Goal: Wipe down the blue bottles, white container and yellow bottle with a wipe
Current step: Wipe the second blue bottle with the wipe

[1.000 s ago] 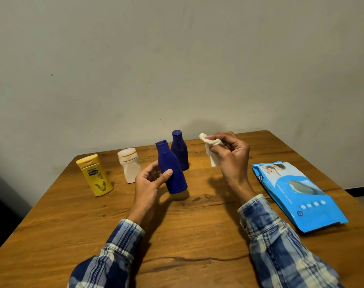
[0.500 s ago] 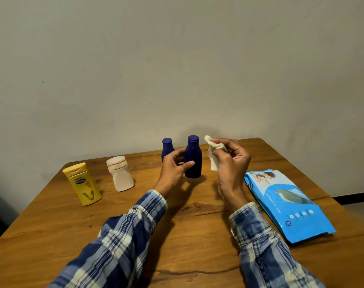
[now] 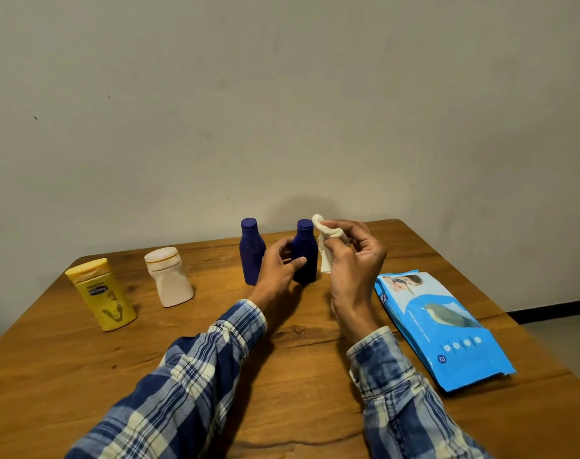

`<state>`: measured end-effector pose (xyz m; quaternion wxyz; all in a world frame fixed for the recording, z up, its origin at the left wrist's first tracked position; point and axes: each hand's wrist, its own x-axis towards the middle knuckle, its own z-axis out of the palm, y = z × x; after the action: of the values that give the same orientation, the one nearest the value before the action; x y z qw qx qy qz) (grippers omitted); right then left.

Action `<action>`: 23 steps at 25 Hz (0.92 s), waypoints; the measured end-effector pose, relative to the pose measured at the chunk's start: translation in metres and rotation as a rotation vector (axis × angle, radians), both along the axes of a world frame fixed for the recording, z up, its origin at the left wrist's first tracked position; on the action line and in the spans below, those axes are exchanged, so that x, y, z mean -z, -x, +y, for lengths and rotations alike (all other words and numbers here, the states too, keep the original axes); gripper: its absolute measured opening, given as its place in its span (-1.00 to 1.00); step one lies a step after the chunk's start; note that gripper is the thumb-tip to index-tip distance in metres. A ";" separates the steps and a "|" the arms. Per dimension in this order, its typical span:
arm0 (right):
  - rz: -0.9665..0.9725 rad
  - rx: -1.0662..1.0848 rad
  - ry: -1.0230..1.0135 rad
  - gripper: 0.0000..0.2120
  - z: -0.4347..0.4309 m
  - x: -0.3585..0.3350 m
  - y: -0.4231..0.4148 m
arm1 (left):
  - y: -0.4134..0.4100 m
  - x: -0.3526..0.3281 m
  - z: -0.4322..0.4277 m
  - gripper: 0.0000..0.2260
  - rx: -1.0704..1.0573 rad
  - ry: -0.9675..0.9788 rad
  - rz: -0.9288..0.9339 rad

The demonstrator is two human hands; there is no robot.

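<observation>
Spanning the foreground below a plain grey wall (image 3: 282, 94), the wooden worktop (image 3: 66, 376) carries everything. Left of the wipes pack (image 3: 441, 326), the left hand (image 3: 278, 270) closes its grip round one blue bottle (image 3: 305, 240), tilted a second ago and now upright beside the other blue bottle (image 3: 251, 253), while the right hand (image 3: 354, 270) pinches the wipe (image 3: 325, 260). Farther left stand the white container (image 3: 169, 279) and the yellow bottle (image 3: 103, 296), its oval logo unreadable.

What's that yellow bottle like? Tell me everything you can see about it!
The flat-sided yellow plastic bottle has a yellow cap on top, a blue oval label too small to read, and darker markings lower down. It stands on its base on the brown wooden table, at the far left of the row, beside the white plastic container but apart from it. Nothing else touches it.
</observation>
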<state>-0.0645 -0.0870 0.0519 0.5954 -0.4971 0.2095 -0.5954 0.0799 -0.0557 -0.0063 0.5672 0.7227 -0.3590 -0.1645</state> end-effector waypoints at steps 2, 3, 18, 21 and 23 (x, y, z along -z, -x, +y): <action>-0.003 0.025 -0.015 -0.81 -0.003 0.002 0.000 | -0.003 -0.002 0.000 -0.58 -0.013 -0.003 0.028; -0.001 0.045 -0.022 -0.80 -0.005 0.003 0.000 | -0.004 -0.002 0.001 -0.58 -0.018 -0.004 0.041; 0.039 0.065 -0.011 -0.77 -0.002 0.007 -0.002 | -0.005 0.007 0.005 -0.52 -0.005 -0.037 0.114; 0.039 0.058 -0.002 -0.79 -0.002 0.007 -0.002 | -0.004 0.011 0.006 -0.44 -0.003 -0.064 0.084; 0.037 0.049 0.004 -0.79 -0.001 0.007 -0.003 | -0.003 0.013 0.008 -0.39 -0.019 -0.095 0.068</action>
<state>-0.0619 -0.0880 0.0448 0.5758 -0.5041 0.2314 -0.6006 0.0826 -0.0479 -0.0189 0.5456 0.7462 -0.3245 -0.2004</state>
